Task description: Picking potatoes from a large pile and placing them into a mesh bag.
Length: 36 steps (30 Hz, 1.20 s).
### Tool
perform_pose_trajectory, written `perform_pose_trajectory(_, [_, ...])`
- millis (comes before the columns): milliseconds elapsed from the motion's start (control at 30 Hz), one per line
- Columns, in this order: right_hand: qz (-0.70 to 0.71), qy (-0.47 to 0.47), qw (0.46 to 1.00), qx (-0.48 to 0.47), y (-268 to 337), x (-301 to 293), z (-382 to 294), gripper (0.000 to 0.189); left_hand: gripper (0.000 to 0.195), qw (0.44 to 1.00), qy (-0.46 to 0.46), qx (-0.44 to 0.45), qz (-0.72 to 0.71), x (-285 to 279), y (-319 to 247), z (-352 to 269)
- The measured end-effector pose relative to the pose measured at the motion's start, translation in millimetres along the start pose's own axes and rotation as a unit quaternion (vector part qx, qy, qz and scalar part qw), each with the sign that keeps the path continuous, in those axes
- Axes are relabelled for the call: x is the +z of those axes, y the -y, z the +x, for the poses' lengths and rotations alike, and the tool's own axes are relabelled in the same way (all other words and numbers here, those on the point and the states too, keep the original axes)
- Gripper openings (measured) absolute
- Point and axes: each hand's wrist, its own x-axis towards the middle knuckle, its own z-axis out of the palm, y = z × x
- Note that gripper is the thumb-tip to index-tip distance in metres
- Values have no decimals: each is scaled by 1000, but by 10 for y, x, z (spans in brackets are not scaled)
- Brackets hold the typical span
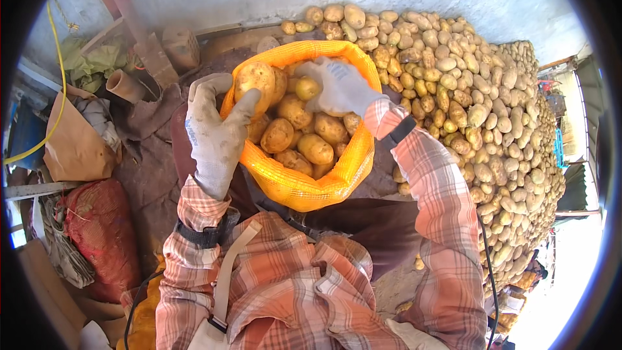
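Note:
An orange mesh sack (311, 194) with a rolled-down rim stands open in front of me, with many potatoes inside. My left hand (216, 121), in a grey knitted glove, grips a large potato (254, 81) at the sack's left rim, thumb on its near side. Inside the sack's far right part is my right hand (335, 85), gloved too, its fingers curled at a small greenish potato (307, 88). Whether those fingers hold it or another potato beneath cannot be told, as the fingertips are partly hidden.
A large heap of potatoes (466, 92) spreads along the wall to the right. At the left lie a full red mesh sack (99, 233), brown cardboard (80, 141), a clay pipe piece (125, 86) and a yellow hose (62, 92). A brick (181, 47) stands near the wall.

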Motion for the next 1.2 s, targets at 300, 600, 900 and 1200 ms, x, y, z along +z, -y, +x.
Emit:
perform_pose_trajectory(300, [334, -140, 931, 52, -402, -452, -277, 56, 36, 999, -12, -27, -46, -30, -60, -15])
perform_pose_trajectory(600, [-20, -58, 998, 11, -35, 344, -10, 55, 32, 999, 13, 25, -44, 134, -75, -1])
perform_pose_trajectory(900, [237, -342, 909, 37, -67, 54, -770, 36, 28, 1000, 7, 19, 6, 39, -37, -21])
perform_pose_trajectory(1200, [314, -58, 852, 416, -3381, 1311, -1667, 42, 35, 996, 43, -71, -23, 120, -134, -97])
